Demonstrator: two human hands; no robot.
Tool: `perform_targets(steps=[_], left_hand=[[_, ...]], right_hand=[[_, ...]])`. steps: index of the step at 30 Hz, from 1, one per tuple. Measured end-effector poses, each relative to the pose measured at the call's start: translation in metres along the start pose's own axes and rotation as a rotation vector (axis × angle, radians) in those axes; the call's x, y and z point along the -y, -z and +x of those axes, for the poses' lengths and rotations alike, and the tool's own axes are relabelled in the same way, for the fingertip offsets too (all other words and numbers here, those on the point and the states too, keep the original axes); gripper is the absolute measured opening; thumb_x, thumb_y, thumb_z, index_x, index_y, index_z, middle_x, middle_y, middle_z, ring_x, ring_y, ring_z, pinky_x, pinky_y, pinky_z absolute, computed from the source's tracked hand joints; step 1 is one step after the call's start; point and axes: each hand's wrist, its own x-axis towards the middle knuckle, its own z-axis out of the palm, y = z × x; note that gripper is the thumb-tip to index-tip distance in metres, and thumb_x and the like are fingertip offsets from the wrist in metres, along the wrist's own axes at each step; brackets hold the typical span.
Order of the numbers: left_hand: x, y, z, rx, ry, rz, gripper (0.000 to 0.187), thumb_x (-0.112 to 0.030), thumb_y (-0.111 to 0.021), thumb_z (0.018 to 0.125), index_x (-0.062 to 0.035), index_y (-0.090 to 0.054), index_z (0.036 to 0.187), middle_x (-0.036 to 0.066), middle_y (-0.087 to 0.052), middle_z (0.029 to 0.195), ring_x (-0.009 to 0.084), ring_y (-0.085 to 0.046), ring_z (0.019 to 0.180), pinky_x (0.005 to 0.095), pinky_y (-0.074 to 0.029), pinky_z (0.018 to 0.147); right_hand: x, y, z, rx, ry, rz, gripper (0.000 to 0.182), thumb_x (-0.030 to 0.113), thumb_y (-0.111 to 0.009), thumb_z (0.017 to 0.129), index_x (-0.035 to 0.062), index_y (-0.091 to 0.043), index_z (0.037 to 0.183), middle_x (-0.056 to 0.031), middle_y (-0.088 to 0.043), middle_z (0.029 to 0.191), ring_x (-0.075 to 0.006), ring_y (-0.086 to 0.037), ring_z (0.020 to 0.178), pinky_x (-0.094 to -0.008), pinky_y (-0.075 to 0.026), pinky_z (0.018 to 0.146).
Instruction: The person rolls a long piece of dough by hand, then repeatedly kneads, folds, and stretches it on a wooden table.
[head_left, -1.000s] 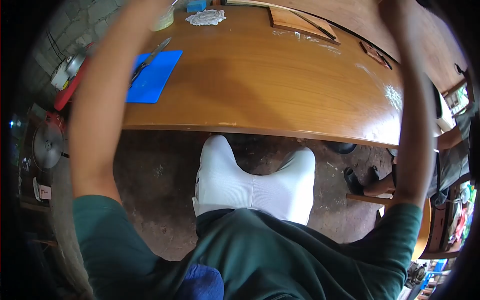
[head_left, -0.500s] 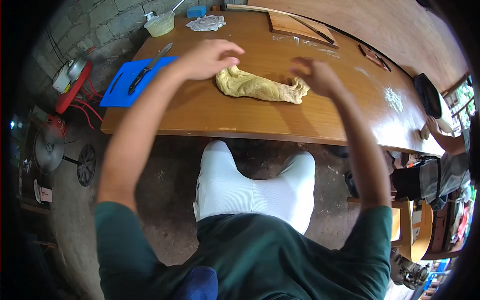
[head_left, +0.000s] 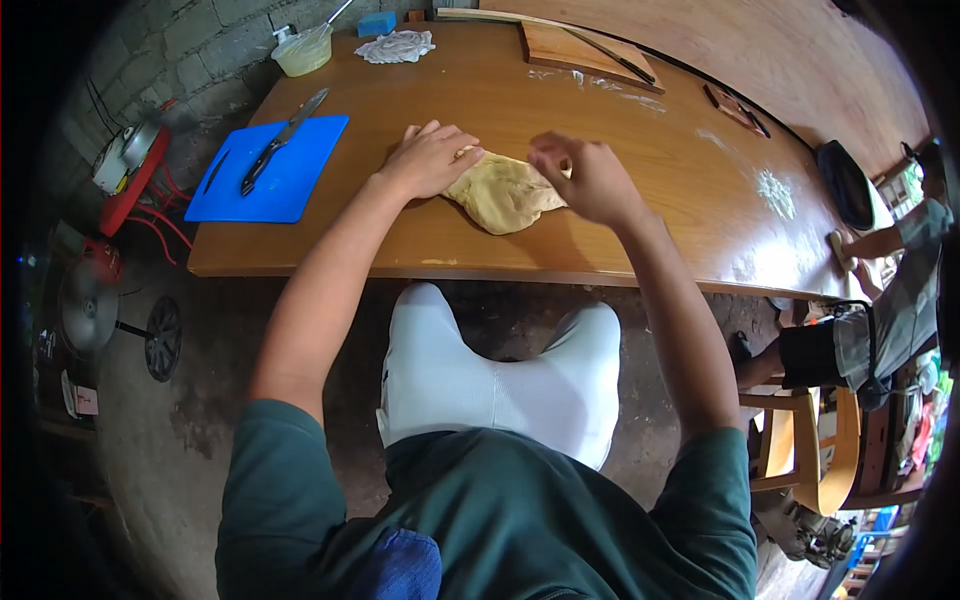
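A pale yellow lump of dough (head_left: 503, 205) rests on the wooden table, folded into a compact, uneven shape. Against its left end lies my left hand (head_left: 432, 162), thumb over the dough and the other fingers bent around its far side. My right hand (head_left: 592, 182) is at the dough's right end, its fingers curled and slightly blurred; it hides that edge.
A blue cutting board (head_left: 285, 185) with a black-handled knife (head_left: 268, 158) lies to the left. Behind stand a tub with a whisk (head_left: 303, 52), a crumpled white cloth (head_left: 396, 46) and a wooden board (head_left: 585, 58). Flour (head_left: 775, 194) dusts the right side. Another person (head_left: 890, 310) is at far right.
Both hands have come down onto the dough and closer together. The dough has gone from a long strip to a shorter, bunched lump. The view has shifted slightly.
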Motion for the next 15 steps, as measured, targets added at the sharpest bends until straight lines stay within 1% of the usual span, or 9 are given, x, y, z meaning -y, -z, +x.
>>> perform_targets(steps=[1,3,4,6,7,8,9,11,15], left_hand=[[-0.002,-0.005,-0.001,-0.041,0.008,0.034,0.053,-0.053,-0.047,0.109,-0.0149,-0.065,0.141,0.011,-0.065,0.137,0.033,-0.056,0.129,0.051,-0.036,0.115],[-0.003,-0.011,-0.007,-0.082,0.021,0.07,0.053,-0.053,-0.048,0.109,-0.0141,-0.065,0.139,0.011,-0.066,0.136,0.0329,-0.057,0.128,0.0513,-0.037,0.114],[-0.002,-0.011,-0.012,-0.095,0.008,0.04,0.059,-0.058,-0.051,0.106,-0.0131,-0.063,0.142,0.012,-0.064,0.137,0.0337,-0.055,0.13,0.0517,-0.036,0.116],[-0.004,-0.007,-0.021,-0.105,-0.008,0.012,0.066,-0.063,-0.054,0.103,-0.0121,-0.061,0.145,0.014,-0.063,0.138,0.0345,-0.053,0.133,0.052,-0.035,0.117],[-0.005,-0.002,-0.026,-0.07,-0.038,0.013,0.079,-0.07,-0.058,0.096,-0.0112,-0.058,0.148,0.016,-0.061,0.14,0.0357,-0.051,0.136,0.0523,-0.034,0.118],[-0.005,0.003,-0.029,-0.037,-0.064,0.014,0.092,-0.078,-0.062,0.089,-0.0102,-0.055,0.151,0.017,-0.059,0.142,0.0368,-0.048,0.138,0.0525,-0.033,0.12],[-0.006,0.009,-0.031,-0.034,-0.058,0.014,0.092,-0.078,-0.062,0.089,-0.0102,-0.055,0.151,0.017,-0.059,0.142,0.0368,-0.048,0.138,0.0525,-0.033,0.12],[-0.01,0.018,-0.035,0.057,-0.085,0.116,0.111,-0.079,-0.077,0.075,-0.0086,-0.049,0.156,0.016,-0.057,0.142,0.0366,-0.046,0.138,0.0525,-0.032,0.121],[-0.014,0.024,-0.034,0.049,-0.03,0.137,0.111,-0.073,-0.086,0.067,-0.0091,-0.053,0.152,0.016,-0.057,0.141,0.0367,-0.047,0.138,0.053,-0.034,0.119]], right_hand=[[-0.011,-0.005,0.007,-0.002,0.0,-0.001,0.044,0.037,-0.068,0.102,0.0048,-0.068,0.132,-0.019,-0.077,0.114,-0.0359,-0.074,0.108,-0.0427,-0.057,0.096],[-0.036,-0.028,0.015,-0.186,0.102,-0.141,0.058,0.051,-0.061,0.101,0.0032,-0.067,0.134,-0.0193,-0.071,0.13,-0.0367,-0.066,0.123,-0.0473,-0.049,0.109],[-0.042,-0.043,0.012,-0.187,0.105,-0.139,0.058,0.051,-0.061,0.101,0.0032,-0.067,0.134,-0.0193,-0.071,0.13,-0.0367,-0.066,0.123,-0.0473,-0.049,0.109],[-0.046,-0.066,0.0,-0.099,0.128,-0.25,0.071,0.061,-0.055,0.101,0.0014,-0.063,0.137,-0.0206,-0.066,0.138,-0.0361,-0.057,0.135,-0.048,-0.037,0.119],[-0.048,-0.068,-0.001,-0.119,0.129,-0.186,0.076,0.066,-0.053,0.099,0.0009,-0.063,0.138,-0.0199,-0.067,0.132,-0.037,-0.061,0.128,-0.0477,-0.035,0.12],[-0.051,-0.066,0.0,-0.118,0.133,-0.187,0.076,0.066,-0.053,0.099,0.0009,-0.063,0.138,-0.0199,-0.067,0.132,-0.037,-0.061,0.128,-0.0477,-0.035,0.12],[-0.045,-0.06,-0.002,-0.08,0.14,-0.215,0.079,0.069,-0.055,0.098,0.0009,-0.063,0.138,-0.0201,-0.067,0.129,-0.0376,-0.061,0.124,-0.0479,-0.037,0.118],[-0.04,-0.058,-0.012,-0.046,0.138,-0.235,0.083,0.071,-0.056,0.096,0.0009,-0.063,0.139,-0.0202,-0.066,0.126,-0.0382,-0.061,0.121,-0.0482,-0.038,0.117],[-0.044,-0.045,-0.016,-0.036,0.234,-0.305,0.094,0.079,-0.06,0.089,-0.0006,-0.062,0.139,-0.0219,-0.065,0.121,-0.0394,-0.061,0.117,-0.0483,-0.044,0.111]])
